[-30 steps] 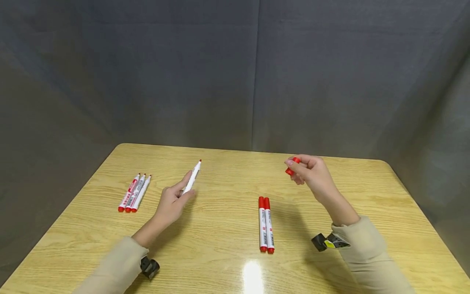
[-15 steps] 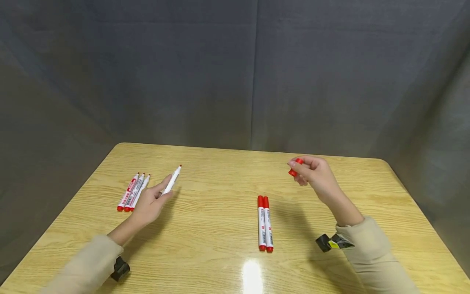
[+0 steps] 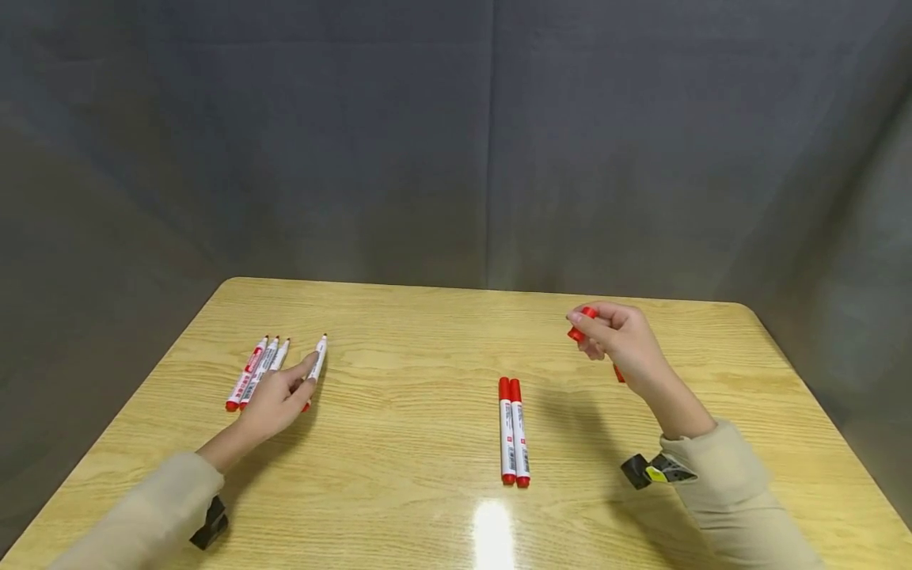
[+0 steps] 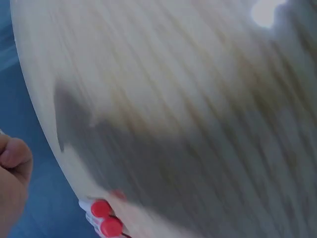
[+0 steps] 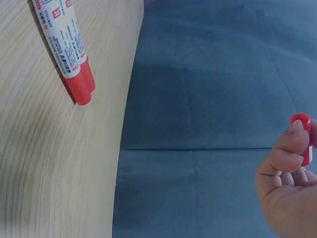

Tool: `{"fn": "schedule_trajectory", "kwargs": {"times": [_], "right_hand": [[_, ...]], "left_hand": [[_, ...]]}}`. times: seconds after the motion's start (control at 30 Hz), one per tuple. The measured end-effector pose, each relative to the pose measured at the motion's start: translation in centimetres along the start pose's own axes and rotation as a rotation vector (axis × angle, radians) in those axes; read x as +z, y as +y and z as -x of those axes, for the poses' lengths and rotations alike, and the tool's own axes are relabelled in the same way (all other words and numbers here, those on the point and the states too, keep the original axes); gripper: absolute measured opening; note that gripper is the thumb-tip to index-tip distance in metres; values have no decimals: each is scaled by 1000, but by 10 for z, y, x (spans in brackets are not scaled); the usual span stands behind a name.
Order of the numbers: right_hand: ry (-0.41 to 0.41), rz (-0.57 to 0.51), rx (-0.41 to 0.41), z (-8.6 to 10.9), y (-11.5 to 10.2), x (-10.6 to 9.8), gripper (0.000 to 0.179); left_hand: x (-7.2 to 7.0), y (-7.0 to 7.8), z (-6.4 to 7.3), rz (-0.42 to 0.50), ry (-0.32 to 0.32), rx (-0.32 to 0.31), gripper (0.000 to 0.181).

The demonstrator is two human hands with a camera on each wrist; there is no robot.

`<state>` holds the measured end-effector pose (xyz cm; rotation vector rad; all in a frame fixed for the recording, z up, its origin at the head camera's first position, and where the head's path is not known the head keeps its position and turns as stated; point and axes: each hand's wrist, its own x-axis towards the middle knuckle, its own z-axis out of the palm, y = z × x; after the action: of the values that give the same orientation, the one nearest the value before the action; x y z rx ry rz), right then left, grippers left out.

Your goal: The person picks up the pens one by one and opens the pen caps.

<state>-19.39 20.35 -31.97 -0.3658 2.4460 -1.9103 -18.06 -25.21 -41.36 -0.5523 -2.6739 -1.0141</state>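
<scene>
My left hand [image 3: 274, 400] pinches an uncapped white marker [image 3: 320, 356] between thumb and fingers, low over the table. Just left of it lie several uncapped markers [image 3: 251, 372] side by side, tips pointing away, partly covered by that hand. Only a bit of the left hand [image 4: 12, 171] shows in the left wrist view, and the held marker cannot be made out there. Raised on the right, my right hand [image 3: 627, 348] pinches a red marker cap [image 3: 583, 324]. The right wrist view shows the same cap [image 5: 307, 156], its hollow end up.
Two capped red markers [image 3: 514, 431] lie together on the wooden table [image 3: 413, 443], right of centre. A small red piece [image 3: 618, 374], mostly hidden, shows behind the right wrist. Dark cloth [image 3: 356, 158] hangs beyond the table's back edge.
My left hand has carried the uncapped marker leftward and down, beside the row of uncapped markers. The right hand with the cap has drifted slightly right, and the red piece behind it has come into view.
</scene>
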Motion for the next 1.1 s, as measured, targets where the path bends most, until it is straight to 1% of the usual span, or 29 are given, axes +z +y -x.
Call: {"fn": "schedule_trajectory", "kwargs": {"times": [0.07, 0.17, 0.27, 0.33, 0.4, 0.5, 0.6, 0.7, 0.8, 0.9, 1.1], "right_hand": [[-6, -1, -4, 0, 1, -1, 20], [-7, -8, -10, 1, 2, -3, 19], [-5, -8, -2, 2, 2, -5, 20], [-1, 15, 15, 3, 2, -6, 24], [0, 60, 34, 4, 1, -9, 28], [-6, 132, 61, 5, 1, -17, 32], [-6, 150, 86, 5, 0, -27, 34], [15, 136, 102, 6, -1, -41, 35], [48, 119, 99, 8, -1, -54, 32], [70, 130, 68, 11, -2, -64, 26], [89, 226, 33, 15, -1, -79, 22]], "left_hand": [[-3, -4, 1, -7, 8, 12, 39], [-9, -10, 2, -28, -10, -7, 40], [-14, -15, 4, -37, -78, -39, 43], [-18, -19, 5, -41, -129, -57, 44], [-20, -23, 5, -43, -164, -71, 45], [-24, -27, 5, -41, -197, -94, 46], [-27, -31, 5, -42, -217, -126, 46], [-29, -32, 6, -53, -229, -143, 46], [-31, -32, 5, -80, -231, -135, 45], [-31, -32, 5, -114, -231, -120, 44], [-29, -32, 3, -230, -223, -92, 41]]}}
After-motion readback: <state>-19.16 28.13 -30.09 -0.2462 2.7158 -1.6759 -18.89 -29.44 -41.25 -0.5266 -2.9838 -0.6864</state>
